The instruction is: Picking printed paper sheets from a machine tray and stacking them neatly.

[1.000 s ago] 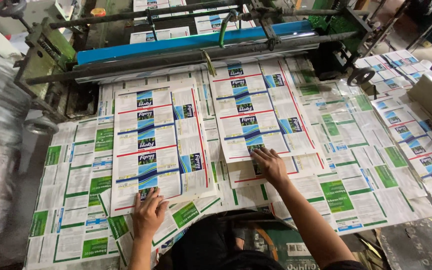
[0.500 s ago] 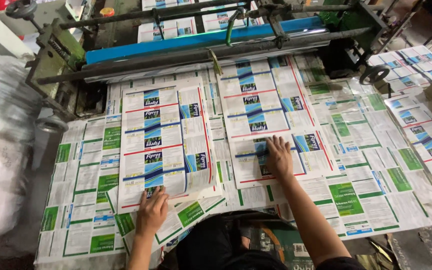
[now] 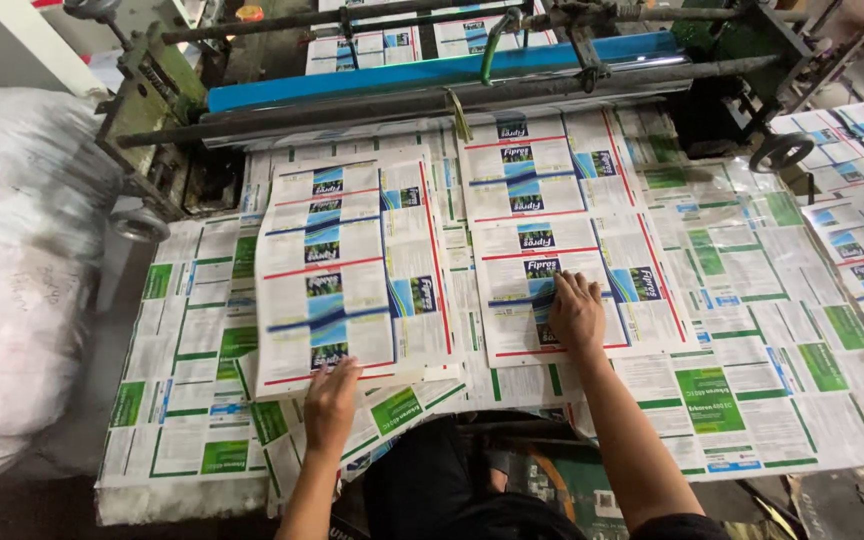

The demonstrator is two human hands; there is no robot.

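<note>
Two printed label sheets with red, blue and white panels lie on a table in front of a machine. My left hand (image 3: 330, 404) rests flat at the near edge of the left sheet (image 3: 352, 270), fingers on its bottom border. My right hand (image 3: 576, 312) presses flat on the lower part of the right sheet (image 3: 562, 225), fingers spread. Neither hand grips anything.
Green-and-white printed sheets (image 3: 732, 390) cover the table under and around both sheets. A machine with a blue roller (image 3: 432, 72) and dark metal bars spans the far side. A large white plastic-wrapped bundle (image 3: 22, 270) stands at the left. More sheets lie at the far right (image 3: 862, 200).
Both hands stay flat on the sheets as they have slid toward me. The view has shifted slightly.
</note>
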